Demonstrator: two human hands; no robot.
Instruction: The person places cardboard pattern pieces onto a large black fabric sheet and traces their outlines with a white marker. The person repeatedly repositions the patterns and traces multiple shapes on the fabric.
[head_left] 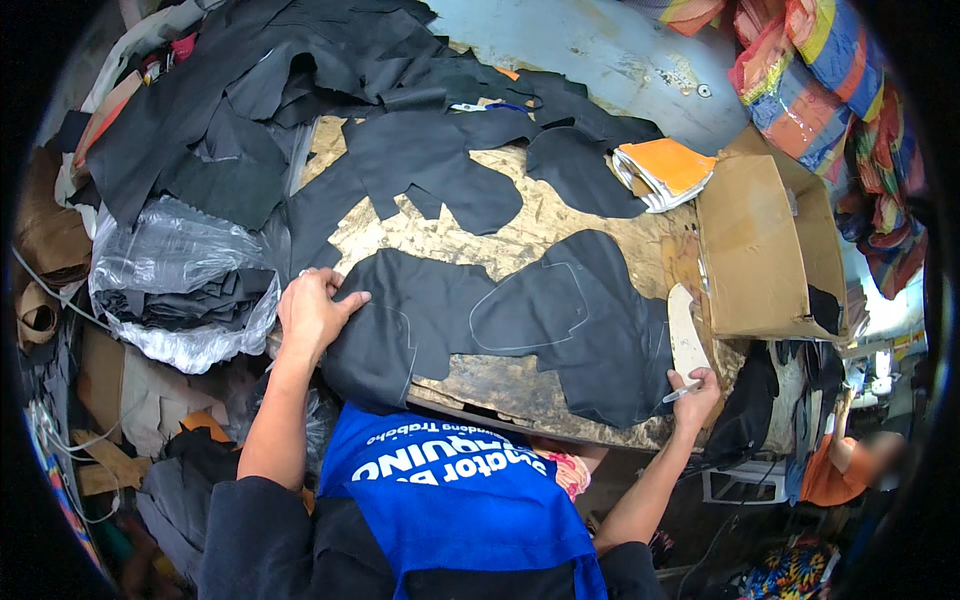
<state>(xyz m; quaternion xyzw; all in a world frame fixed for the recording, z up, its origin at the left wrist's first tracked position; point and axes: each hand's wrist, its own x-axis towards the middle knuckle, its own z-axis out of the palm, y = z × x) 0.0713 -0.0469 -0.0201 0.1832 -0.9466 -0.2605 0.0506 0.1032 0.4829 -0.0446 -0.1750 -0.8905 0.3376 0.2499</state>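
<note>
A piece of black leather (430,300) with pale outlines drawn on it lies across the near part of the worktable. At its upper left edge, my left hand (315,310) is closed on the leather, thumb on top; some fingertips are hidden. My right hand (695,392), by the right end of the leather, is closed around a slim pale marking pen (680,393) and the lower end of a curved cream template (685,335). The template stands beside the leather's right edge, its narrow tip pointing away from me.
More black leather (420,165) lies farther back, with a large heap (250,110) at far left. A clear plastic bag (180,280) holds dark pieces. An orange-topped stack (665,170) sits near a cardboard box (755,240) at right. Another person (840,465) is at far right.
</note>
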